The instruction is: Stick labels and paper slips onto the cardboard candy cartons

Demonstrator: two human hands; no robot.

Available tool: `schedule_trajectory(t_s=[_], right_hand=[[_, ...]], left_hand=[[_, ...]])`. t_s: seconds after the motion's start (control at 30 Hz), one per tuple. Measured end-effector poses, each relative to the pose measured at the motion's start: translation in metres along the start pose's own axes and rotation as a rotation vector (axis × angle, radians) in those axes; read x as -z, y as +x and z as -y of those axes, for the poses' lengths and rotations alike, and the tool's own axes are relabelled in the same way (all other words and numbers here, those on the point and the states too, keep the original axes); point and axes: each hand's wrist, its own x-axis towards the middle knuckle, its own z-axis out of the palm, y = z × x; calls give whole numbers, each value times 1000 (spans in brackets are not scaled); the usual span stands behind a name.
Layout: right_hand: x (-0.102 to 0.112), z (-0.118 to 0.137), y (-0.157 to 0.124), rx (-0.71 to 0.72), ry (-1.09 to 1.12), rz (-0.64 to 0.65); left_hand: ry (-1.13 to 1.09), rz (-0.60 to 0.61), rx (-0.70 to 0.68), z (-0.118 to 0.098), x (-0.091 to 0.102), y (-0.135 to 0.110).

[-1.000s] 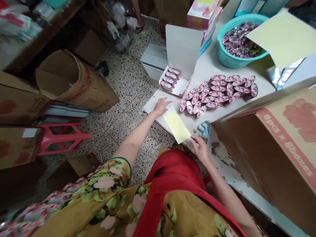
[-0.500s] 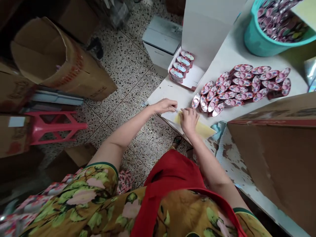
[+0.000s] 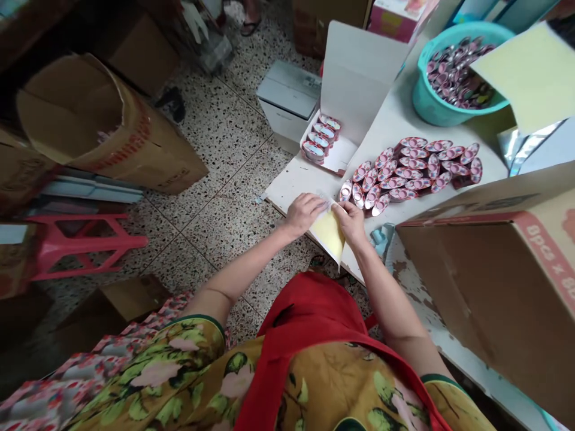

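Note:
A pale yellow sheet with a white border is bent between my hands at the table's front edge. My right hand pinches its upper right edge between thumb and fingers. At the upper left edge, the fingers of my left hand are closed on the sheet; the fingertips partly hide that edge. Just beyond my right hand stand several oval-topped packs with pink round centres, grouped on the white table. An open white box behind my hands holds a row of similar packs.
A turquoise tub full of small pink and silver pieces stands at the back right. Another pale yellow sheet lies beside it. A large cardboard carton is at the right. On the floor at left are a tall carton and a pink stool.
The yellow sheet has been lifted and turned from lying on the table to bending between both hands. My left hand has moved onto its edge. The view has shifted slightly right.

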Motion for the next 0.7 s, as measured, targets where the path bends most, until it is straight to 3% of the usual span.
schedule_trajectory(t_s=[0.13,0.2,0.33,0.4,0.53,0.7], right_hand=[[-1,1,-4,-47,99,5],[1,1,-4,17,31,54],[6,8,-3,276,-400,153],[6,16,-5,338,-646,227],[-4,32,-11,334,-983,283],[-24,33,-5,287,-1068,292]], left_hand=[[-257,-2,96,-13,-7,-6],[-207,-4,122,-17,-4,-5],[59,-18,94,-18,2,-4],[96,4,99,-15,2,-6],[49,24,134,-7,-2,-13],[38,-101,356,-6,-6,-12]])
